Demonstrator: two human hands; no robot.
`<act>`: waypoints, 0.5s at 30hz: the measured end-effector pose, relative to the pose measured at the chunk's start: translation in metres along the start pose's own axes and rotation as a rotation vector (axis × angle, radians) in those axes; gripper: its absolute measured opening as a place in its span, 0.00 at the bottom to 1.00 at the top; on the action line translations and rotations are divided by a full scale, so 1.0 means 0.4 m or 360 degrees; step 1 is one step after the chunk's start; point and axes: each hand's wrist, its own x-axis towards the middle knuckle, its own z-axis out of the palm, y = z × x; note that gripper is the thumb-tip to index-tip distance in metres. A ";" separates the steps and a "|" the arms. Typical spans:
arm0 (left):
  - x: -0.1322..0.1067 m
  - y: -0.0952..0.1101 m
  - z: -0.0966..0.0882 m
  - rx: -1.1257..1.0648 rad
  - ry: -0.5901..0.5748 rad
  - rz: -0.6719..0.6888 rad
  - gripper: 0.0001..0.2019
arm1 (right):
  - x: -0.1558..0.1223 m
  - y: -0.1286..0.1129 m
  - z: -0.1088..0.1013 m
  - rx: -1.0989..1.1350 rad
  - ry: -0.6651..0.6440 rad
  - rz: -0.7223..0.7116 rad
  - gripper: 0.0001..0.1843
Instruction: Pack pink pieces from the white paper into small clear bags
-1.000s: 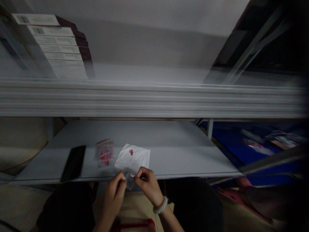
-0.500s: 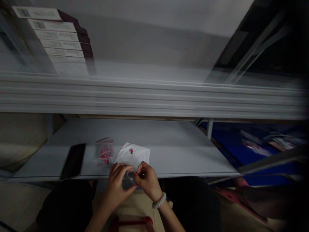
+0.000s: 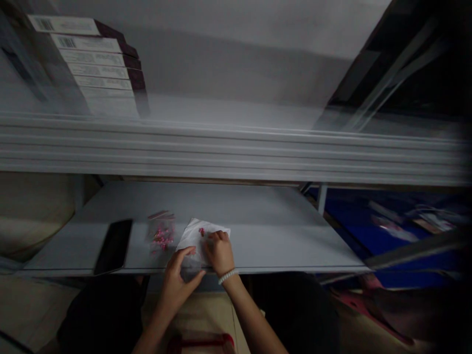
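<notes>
Lying beside paper (image 3: 190, 244): pink-bead bag (image 3: 161, 237)

Bead bag (image 3: 161, 237), phone (image 3: 113, 247) block left; passage right along shelf (image 3: 280, 236).

A stack of flat boxes (image 3: 96, 64) sits on an upper shelf at top left, their white end labels printed with barcodes and their sides dark maroon. Below the shelf's white ribbed front rail (image 3: 221, 147) lies a lower white shelf board (image 3: 258, 206), with a black smartphone (image 3: 113, 247) lying face up near its front edge. A thin pale upright post (image 3: 322, 199) stands at the board's far right, before a blurred blue surface (image 3: 354, 233). A red frame (image 3: 199, 340) shows at the bottom edge.
</notes>
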 end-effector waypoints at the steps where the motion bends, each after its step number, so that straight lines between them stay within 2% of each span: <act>1: 0.000 0.000 -0.001 -0.0002 0.0001 -0.0013 0.23 | 0.000 0.002 0.004 -0.0096 -0.0020 -0.0018 0.11; 4: -0.004 -0.003 -0.009 0.0006 0.0003 -0.0051 0.22 | -0.012 0.021 0.002 -0.0197 -0.0103 -0.0078 0.13; 10: -0.010 0.000 -0.020 0.0022 -0.0006 -0.0073 0.22 | -0.013 0.076 -0.032 0.0024 -0.0159 -0.0241 0.12; 15: 0.000 0.021 -0.004 -0.0008 0.0037 -0.0045 0.21 | 0.008 0.046 -0.022 0.0063 -0.0018 -0.0159 0.06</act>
